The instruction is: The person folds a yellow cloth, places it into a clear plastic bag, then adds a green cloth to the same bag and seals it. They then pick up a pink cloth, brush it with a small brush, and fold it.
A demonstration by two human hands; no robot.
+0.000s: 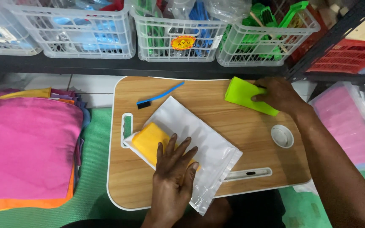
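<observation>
Yellow cloth (148,141) and pouch (199,143) lie under the flat, spread left hand (173,175); right hand's (277,93) grip pinches a green cloth (243,95).

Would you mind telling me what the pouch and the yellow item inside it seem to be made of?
The pouch looks like glossy translucent plastic film, judging by its sheen and see-through edge. The yellow item looks like matte folded cloth, though foam is possible.

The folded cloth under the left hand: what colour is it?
Yellow cloth, seen in the head view, partly inside a clear bag.
</observation>
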